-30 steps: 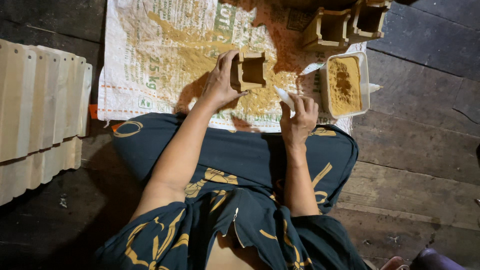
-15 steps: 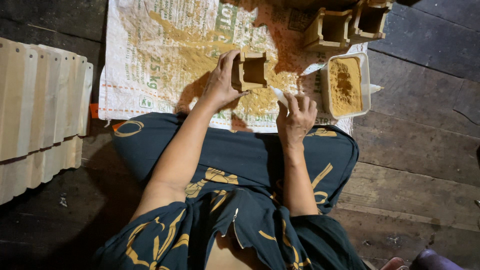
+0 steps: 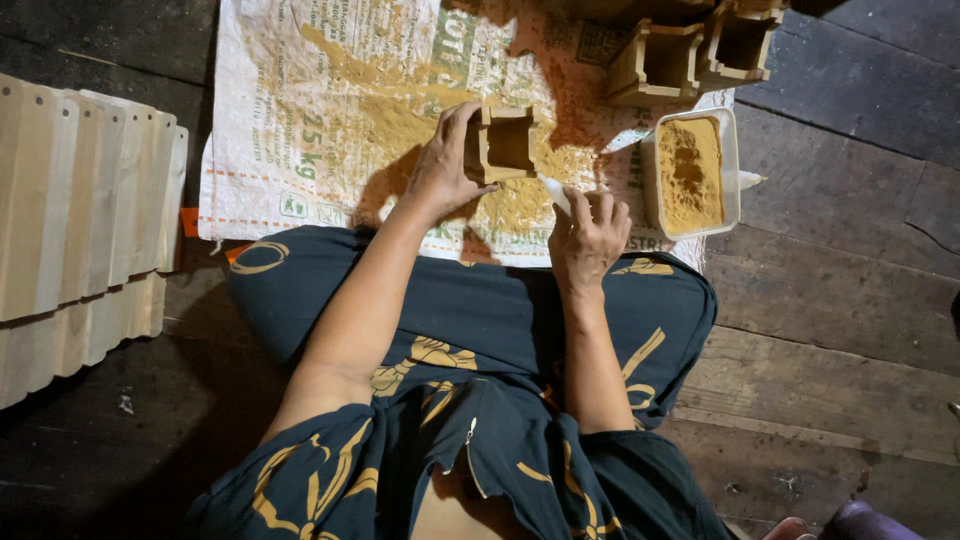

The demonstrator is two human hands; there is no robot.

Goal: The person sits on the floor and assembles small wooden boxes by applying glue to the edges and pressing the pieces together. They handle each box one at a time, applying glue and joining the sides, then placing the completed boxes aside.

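My left hand (image 3: 440, 165) grips a small open wooden box (image 3: 505, 145) that lies on a printed woven sack (image 3: 330, 110) dusted with yellow-brown powder. My right hand (image 3: 588, 235) is closed around a thin pale tool (image 3: 553, 192) whose tip points up-left toward the box. To the right of that hand stands a white rectangular tub (image 3: 690, 172) filled with the same yellow-brown powder. My lap in dark patterned cloth sits just below both hands.
Two more small wooden boxes (image 3: 695, 55) stand at the sack's far right corner. A row of pale wooden slats (image 3: 80, 210) lies on the dark plank floor at the left. Bare planks (image 3: 840, 290) run along the right.
My right hand has drawn slightly down and its fingers have curled tighter on the tool. The left hand and box stay put.
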